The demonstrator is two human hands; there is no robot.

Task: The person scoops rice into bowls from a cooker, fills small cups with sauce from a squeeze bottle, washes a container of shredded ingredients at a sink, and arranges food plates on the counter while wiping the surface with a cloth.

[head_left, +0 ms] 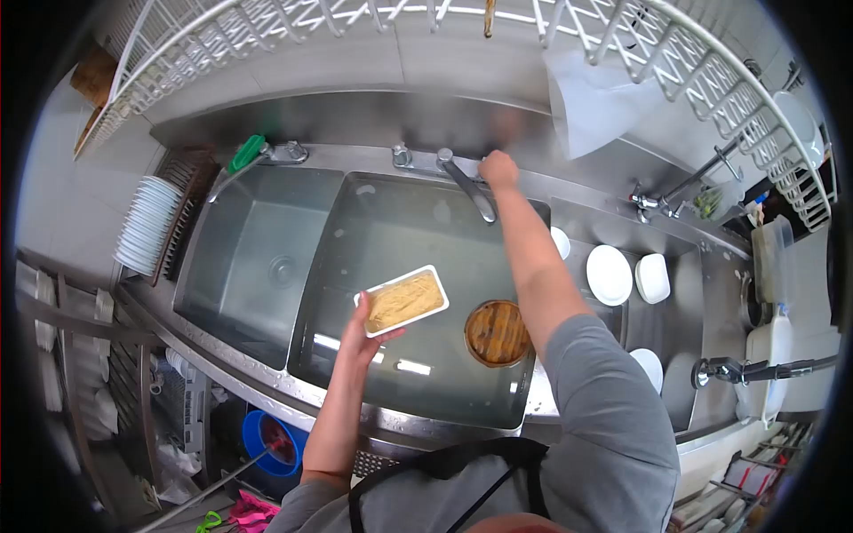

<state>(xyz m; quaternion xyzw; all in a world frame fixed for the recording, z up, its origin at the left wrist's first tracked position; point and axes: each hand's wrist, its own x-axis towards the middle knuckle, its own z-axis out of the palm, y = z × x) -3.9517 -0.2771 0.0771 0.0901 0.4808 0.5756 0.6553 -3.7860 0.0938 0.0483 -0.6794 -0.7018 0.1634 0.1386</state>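
The left hand [362, 336] holds the white tub [407, 324] by one end, its long axis running rightward; farther forward, the right hand [499, 169] is at the faucet [467, 190], its grip too hidden to tell.

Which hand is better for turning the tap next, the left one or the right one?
Probably the right hand: it is up by the tap, close to its base. The left hand is farther away and busy holding the white tray of yellowish food.
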